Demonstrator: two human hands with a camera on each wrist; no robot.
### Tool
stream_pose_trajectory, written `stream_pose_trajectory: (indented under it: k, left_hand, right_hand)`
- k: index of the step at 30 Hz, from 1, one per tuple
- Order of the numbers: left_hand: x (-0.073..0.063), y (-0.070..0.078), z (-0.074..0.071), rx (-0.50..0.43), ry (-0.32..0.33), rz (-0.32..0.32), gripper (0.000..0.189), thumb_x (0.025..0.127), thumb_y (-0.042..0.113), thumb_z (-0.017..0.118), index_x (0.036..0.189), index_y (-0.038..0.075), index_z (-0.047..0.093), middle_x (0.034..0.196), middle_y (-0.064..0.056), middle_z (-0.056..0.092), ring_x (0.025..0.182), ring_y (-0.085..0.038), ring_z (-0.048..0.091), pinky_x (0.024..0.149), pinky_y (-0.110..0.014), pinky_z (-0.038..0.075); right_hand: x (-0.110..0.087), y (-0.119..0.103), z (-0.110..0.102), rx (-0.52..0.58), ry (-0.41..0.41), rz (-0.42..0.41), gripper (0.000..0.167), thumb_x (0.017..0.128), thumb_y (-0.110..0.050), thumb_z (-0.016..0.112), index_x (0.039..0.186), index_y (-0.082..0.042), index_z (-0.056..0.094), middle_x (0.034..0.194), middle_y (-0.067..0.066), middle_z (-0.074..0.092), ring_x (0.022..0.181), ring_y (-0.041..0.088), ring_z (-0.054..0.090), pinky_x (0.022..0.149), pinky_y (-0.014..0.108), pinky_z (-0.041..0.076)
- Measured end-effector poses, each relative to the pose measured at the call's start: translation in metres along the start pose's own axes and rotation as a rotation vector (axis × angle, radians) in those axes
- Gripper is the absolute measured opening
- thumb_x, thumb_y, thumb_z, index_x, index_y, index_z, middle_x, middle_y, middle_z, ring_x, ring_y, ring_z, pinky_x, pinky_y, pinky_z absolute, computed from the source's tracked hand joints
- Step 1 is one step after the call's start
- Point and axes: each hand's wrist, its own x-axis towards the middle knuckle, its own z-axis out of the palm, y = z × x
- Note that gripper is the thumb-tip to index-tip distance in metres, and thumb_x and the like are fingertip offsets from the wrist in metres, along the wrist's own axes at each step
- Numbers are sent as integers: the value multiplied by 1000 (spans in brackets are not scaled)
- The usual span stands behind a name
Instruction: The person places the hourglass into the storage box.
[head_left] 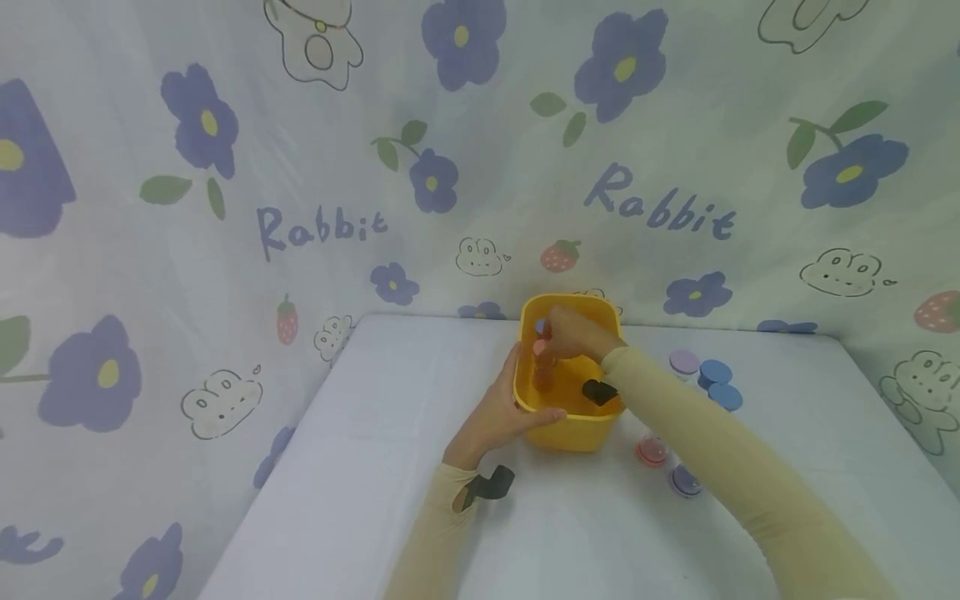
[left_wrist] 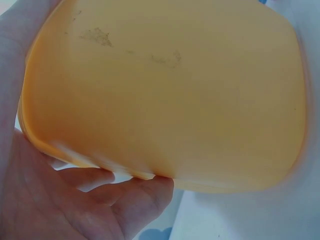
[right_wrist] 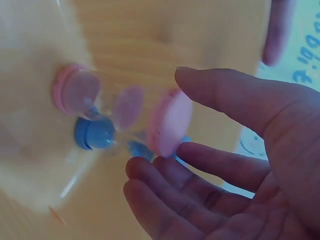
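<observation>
A yellow plastic bin is gripped at its left side by my left hand, thumb along the near wall and fingers on the outside. In the left wrist view, the fingers press against the bin's wall. My right hand reaches down inside. There a pink-capped sand timer stands beside a blue-capped sand timer near the bin's left wall. The right hand's spread thumb and fingers lie loosely about the pink timer's upper cap, the index fingertip right at its edge.
Right of the bin, on the white table, stand a lilac-capped timer and two blue-capped timers. Nearer, a pink timer and a purple timer sit beside the right sleeve. A patterned curtain hangs behind.
</observation>
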Motion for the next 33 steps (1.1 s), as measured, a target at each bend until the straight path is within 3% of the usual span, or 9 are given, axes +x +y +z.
stream_pose_trajectory:
  k: [5, 8, 12, 18, 22, 26, 29, 33]
  left_hand:
    - [0, 0, 1, -24, -12, 7, 112, 81, 45, 87, 161, 46, 9, 163, 0, 40, 141, -29, 49, 120, -60, 40]
    - [1, 0, 1, -28, -12, 3, 112, 81, 45, 86, 162, 46, 9, 163, -3, 39, 141, -31, 49, 120, -61, 40]
    - [2, 0, 2, -33, -15, -9, 112, 82, 44, 86, 162, 45, 7, 165, 0, 37, 144, -34, 46, 121, -62, 38]
    - [2, 2, 3, -63, -25, -8, 114, 81, 45, 87, 161, 46, 7, 166, 5, 34, 147, -35, 41, 123, -64, 33]
    - [1, 4, 2, -60, -18, -44, 119, 79, 49, 88, 164, 39, 5, 168, 4, 31, 148, -36, 40, 123, -66, 32]
    - [1, 4, 2, -54, -9, -71, 122, 78, 50, 89, 165, 36, 5, 169, 2, 30, 149, -37, 39, 123, -66, 31]
    - [2, 3, 2, -57, -12, -70, 123, 77, 50, 89, 165, 37, 5, 169, 2, 29, 149, -37, 39, 124, -65, 30]
    - [3, 3, 3, -75, -21, -48, 121, 78, 47, 89, 165, 36, 6, 168, 2, 31, 148, -37, 40, 123, -65, 32]
  right_hand:
    - [-10, 1, -19, -1, 36, -17, 31, 87, -28, 81, 106, -5, 74, 89, 10, 70, 78, 24, 58, 75, 34, 52]
    - [-20, 0, -35, 18, 87, -43, 42, 89, -30, 80, 120, -4, 71, 107, 13, 73, 90, 27, 66, 89, 41, 60]
    - [-40, -2, -58, 17, 154, -91, 48, 91, -27, 79, 129, 0, 68, 118, 18, 72, 102, 32, 67, 97, 47, 60]
    - [-82, 11, -81, 74, 254, -155, 44, 94, -26, 75, 129, -1, 67, 118, 20, 71, 102, 33, 70, 90, 46, 63]
    - [-113, 27, -86, 119, 294, -112, 44, 97, -30, 73, 132, -4, 66, 120, 17, 71, 104, 31, 69, 90, 46, 63]
    - [-139, 50, -85, 119, 371, -85, 44, 99, -36, 70, 132, -8, 66, 120, 14, 72, 102, 26, 68, 87, 35, 62]
    - [-157, 71, -81, 152, 429, -76, 43, 99, -36, 70, 132, -9, 67, 122, 14, 71, 97, 11, 66, 80, 19, 57]
    - [-175, 98, -71, 205, 494, -43, 42, 98, -34, 71, 134, -12, 66, 114, -3, 74, 93, -6, 61, 78, 7, 51]
